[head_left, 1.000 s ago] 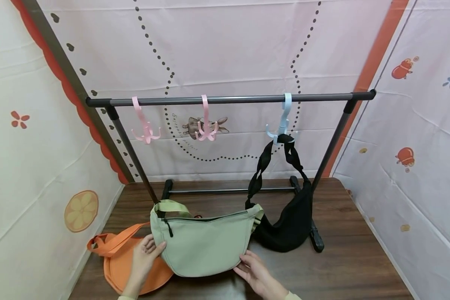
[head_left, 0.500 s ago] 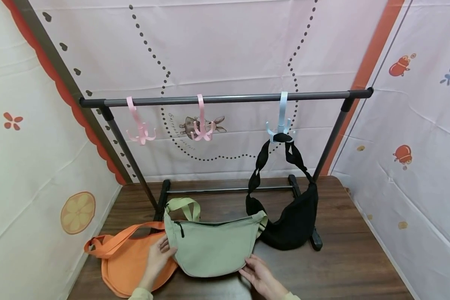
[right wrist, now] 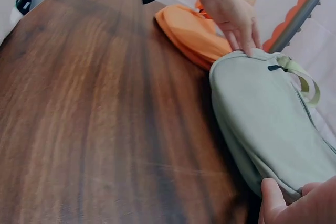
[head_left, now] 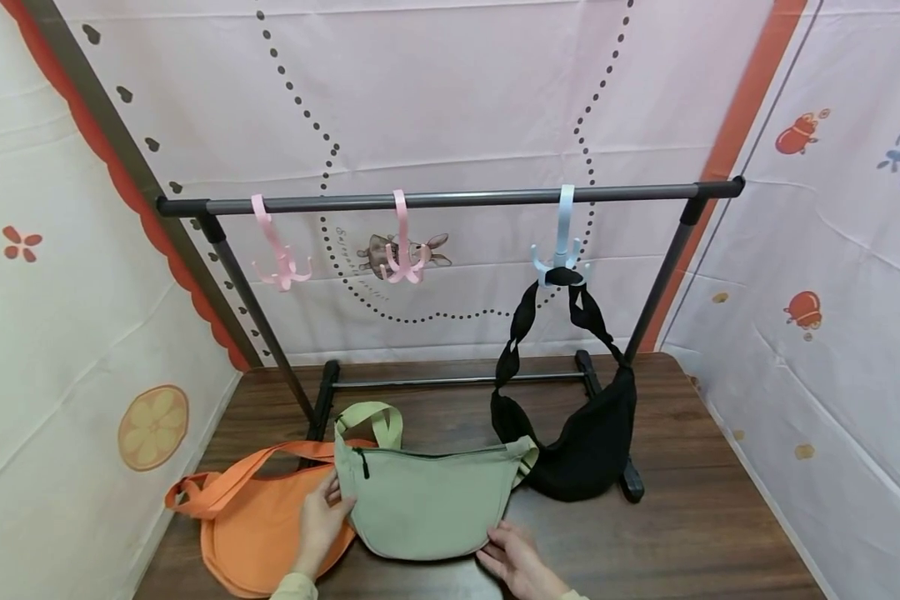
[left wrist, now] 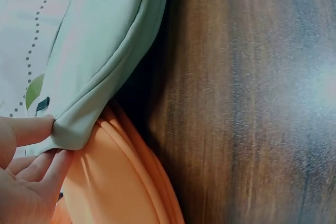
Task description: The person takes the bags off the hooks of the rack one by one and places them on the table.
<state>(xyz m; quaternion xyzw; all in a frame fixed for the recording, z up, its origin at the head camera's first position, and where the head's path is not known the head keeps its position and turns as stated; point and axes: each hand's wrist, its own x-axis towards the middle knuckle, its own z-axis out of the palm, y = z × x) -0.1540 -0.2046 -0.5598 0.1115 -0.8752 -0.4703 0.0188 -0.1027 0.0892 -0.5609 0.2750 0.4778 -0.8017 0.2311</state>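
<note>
A pale green shoulder bag point(head_left: 427, 504) with a black zip pull stands at the front middle of the table, its strap point(head_left: 375, 417) looped at the top left. My left hand point(head_left: 321, 521) pinches its left edge between thumb and fingers, seen closely in the left wrist view at the bag's corner point(left wrist: 79, 124). On the lower right edge, my right hand point(head_left: 516, 557) pinches the fabric, thumb in front. An orange bag point(head_left: 255, 533) lies at the left, partly behind the green bag and my left hand. A black bag point(head_left: 585, 442) hangs by its strap from a light blue hook point(head_left: 565, 237).
A dark metal rack point(head_left: 465, 200) spans the table, with two pink multi-prong hooks, one at the left point(head_left: 277, 250) and one near the middle point(head_left: 402, 250). The rack's right foot point(head_left: 632, 482) juts forward. Printed cloth walls point(head_left: 457, 100) enclose the wooden table point(head_left: 690, 500).
Over the past second the green bag has shifted right in view with both hands gripping it, then sunk slightly. Its strap loop now stands up more clearly. The head view has shifted slightly.
</note>
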